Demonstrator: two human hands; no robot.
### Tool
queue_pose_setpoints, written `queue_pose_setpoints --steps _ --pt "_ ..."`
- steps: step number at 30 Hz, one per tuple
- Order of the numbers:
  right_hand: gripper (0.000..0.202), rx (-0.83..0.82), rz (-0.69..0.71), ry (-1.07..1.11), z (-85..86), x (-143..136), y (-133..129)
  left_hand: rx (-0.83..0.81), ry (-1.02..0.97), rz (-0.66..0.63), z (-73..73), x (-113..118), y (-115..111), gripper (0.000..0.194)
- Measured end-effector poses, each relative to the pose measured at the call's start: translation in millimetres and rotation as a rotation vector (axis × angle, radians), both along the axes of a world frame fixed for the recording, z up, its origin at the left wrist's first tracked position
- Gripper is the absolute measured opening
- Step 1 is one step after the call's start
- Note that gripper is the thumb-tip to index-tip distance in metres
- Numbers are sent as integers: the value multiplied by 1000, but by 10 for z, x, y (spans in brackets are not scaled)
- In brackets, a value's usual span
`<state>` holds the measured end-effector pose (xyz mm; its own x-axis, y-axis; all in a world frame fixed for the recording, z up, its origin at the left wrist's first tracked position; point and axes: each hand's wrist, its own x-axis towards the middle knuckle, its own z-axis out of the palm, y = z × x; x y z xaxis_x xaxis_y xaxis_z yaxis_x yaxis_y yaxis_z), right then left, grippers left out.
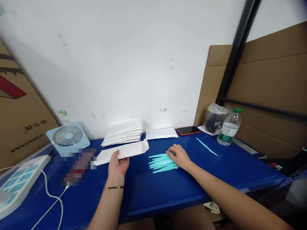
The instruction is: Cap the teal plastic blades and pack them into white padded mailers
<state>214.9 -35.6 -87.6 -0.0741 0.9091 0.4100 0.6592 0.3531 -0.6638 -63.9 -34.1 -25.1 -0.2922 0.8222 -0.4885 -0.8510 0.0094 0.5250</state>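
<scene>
My left hand (119, 164) grips a long white paper envelope (124, 151), thumb on top and fingers beneath. The envelope's right end has a raised flap. To the right, my right hand (179, 156) is closed over the right end of a bunch of slim turquoise plastic sticks (161, 163), shaped like small eyebrow razors. Their thin ends fan out to the left on the blue table, and the palm hides the other ends. One separate turquoise stick (206, 147) lies apart, farther right. Behind the held envelope is a stack of white envelopes (123, 131), with another white packet (161, 133) beside it.
A blue fan (69, 135), a white power strip (22, 185) and a cable (46, 182) are on the left. At the back right stand a phone (188, 130), a bagged dark container (213, 119) and a water bottle (229, 129). The blue table (148, 195) ends at a wall.
</scene>
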Motion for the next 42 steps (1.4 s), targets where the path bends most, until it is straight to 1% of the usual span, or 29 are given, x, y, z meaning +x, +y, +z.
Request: queue_pose_setpoints --steps 1,3,6,8,9,10,11,12,14,15,16,18,19,20,21,23,25,27,29,32,35,36,38,40,42 --pt "24 -4 7 -11 -3 7 10 -42 10 7 -30 -52 -15 18" --pt "24 -13 27 -26 -7 18 26 -51 60 22 -87 -139 -116 14" --pt "23 -28 56 4 -6 36 31 -30 165 99 -190 -192 -413 11" --pt "23 -20 58 61 12 55 25 -21 220 136 -259 -155 -632 12" --pt "23 -7 54 91 30 67 23 14 279 129 -279 -114 -722 17" --pt "24 7 53 119 56 79 25 86 372 82 -281 -58 -787 24" --pt "24 12 59 145 90 90 31 174 501 7 -263 10 -821 28" --pt "25 5 73 172 134 99 45 275 666 -87 -225 88 -820 31" --pt "26 -43 131 218 237 102 94 503 1090 -292 -109 266 -707 33" --pt "27 -72 169 236 290 96 131 628 1310 -336 -46 360 -602 33" --pt "28 -97 204 254 337 86 174 718 1497 -354 6 452 -472 34" --pt "29 -131 250 288 400 66 276 780 1771 -489 52 621 -169 29" --pt "30 -148 261 312 410 63 331 784 1848 -604 40 690 -14 25" --pt "31 -170 269 338 403 69 386 786 1893 -748 8 745 134 24" --pt "32 -196 278 362 382 85 439 788 1923 -832 -41 786 269 27" --pt "33 -243 294 394 311 150 532 800 1943 -908 -159 829 485 30" --pt "32 -258 292 405 230 244 599 810 1945 -936 -269 831 621 31" --pt "32 -244 262 405 168 343 640 804 1954 -945 -347 812 690 31" --pt "31 -251 234 379 139 425 660 768 1989 -923 -392 788 715 29" --pt "29 -262 211 304 152 501 665 732 2036 -825 -438 755 720 20" --pt "27 -197 186 207 213 535 624 772 2016 -729 -492 735 729 28" --pt "26 -193 201 162 239 542 597 790 2007 -719 -511 731 735 28" --pt "25 -231 284 49 289 550 529 824 1992 -717 -543 730 748 25" --pt "25 -276 392 -64 324 549 464 853 1972 -743 -563 735 756 24" --pt "24 -301 466 -130 336 543 425 884 1947 -782 -570 741 755 25"
